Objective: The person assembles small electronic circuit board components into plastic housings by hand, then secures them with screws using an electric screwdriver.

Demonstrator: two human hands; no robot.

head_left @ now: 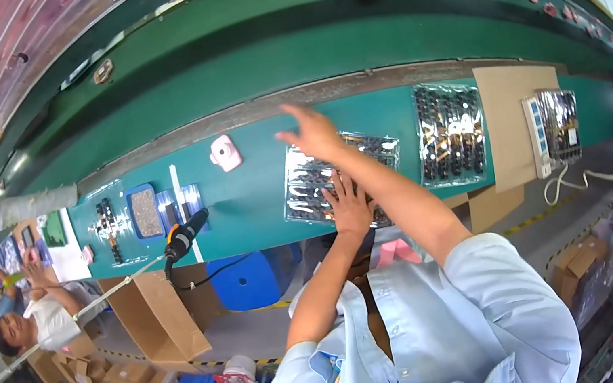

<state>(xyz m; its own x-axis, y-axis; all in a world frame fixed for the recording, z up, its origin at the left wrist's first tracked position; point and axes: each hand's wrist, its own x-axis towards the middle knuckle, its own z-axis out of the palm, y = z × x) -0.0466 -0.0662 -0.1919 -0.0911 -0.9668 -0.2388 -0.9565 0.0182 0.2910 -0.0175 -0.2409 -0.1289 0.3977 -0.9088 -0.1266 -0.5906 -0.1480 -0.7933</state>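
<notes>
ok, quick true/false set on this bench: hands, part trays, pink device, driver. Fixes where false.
1. The left hand is on a clear tray of black parts. True.
2. The pink device lies to the right of that tray. False: it lies to the left of it.
3. A second tray of black parts lies between the first one and a cardboard sheet. True.
4. The right hand grips the orange-and-black driver. False: the driver is well to the left, away from both hands.
5. The blue tray is left of the pink device. True.
</notes>
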